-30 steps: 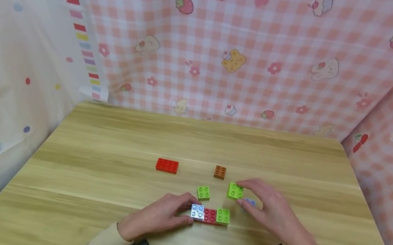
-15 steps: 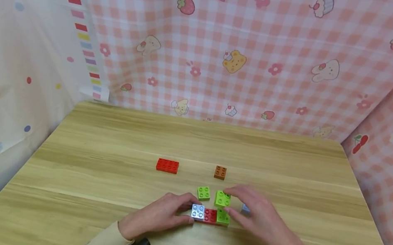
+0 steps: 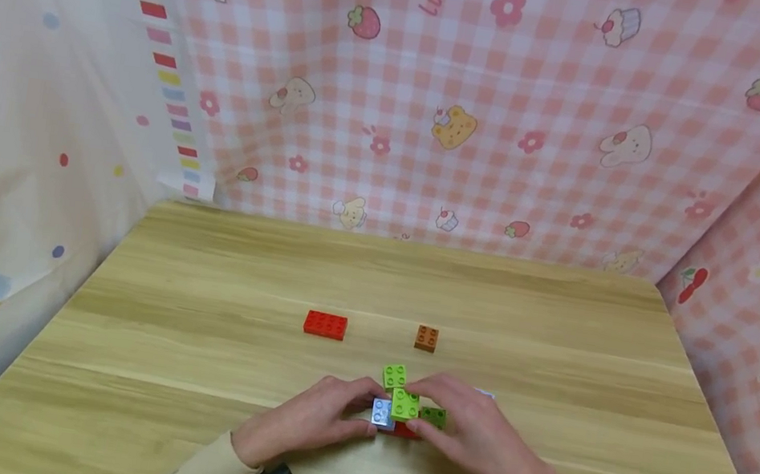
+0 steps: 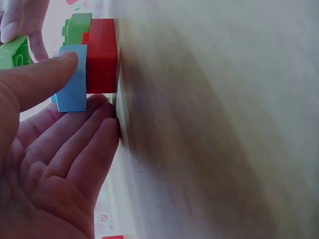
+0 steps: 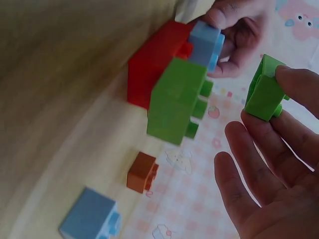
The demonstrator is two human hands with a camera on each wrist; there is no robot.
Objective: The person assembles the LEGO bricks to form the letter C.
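My left hand [image 3: 314, 414] pinches the near-left end of a small brick assembly between thumb and fingers. In it a light blue brick [image 4: 73, 82] and a green brick [image 5: 177, 102] sit on the two ends of a longer red brick [image 4: 102, 57], with red studs bare between them. Thumb and fingertips of my right hand [image 3: 483, 434] pinch another green brick [image 3: 404, 406]. The left and right wrist views show this brick raised above the studs, its hollow underside facing down. From the head it overlaps the middle of the red brick.
A loose green brick [image 3: 394, 374] lies just behind the assembly. Farther back on the wooden table [image 3: 223, 264] are a red brick [image 3: 325, 325] and a brown brick [image 3: 427, 338]. Another blue brick [image 5: 87, 214] lies to the right, mostly hidden by my right hand in the head view.
My right hand has carried its green brick leftward and nearer, from right of the assembly to over its middle. The left hand keeps its hold in place. The head view has shifted slightly.
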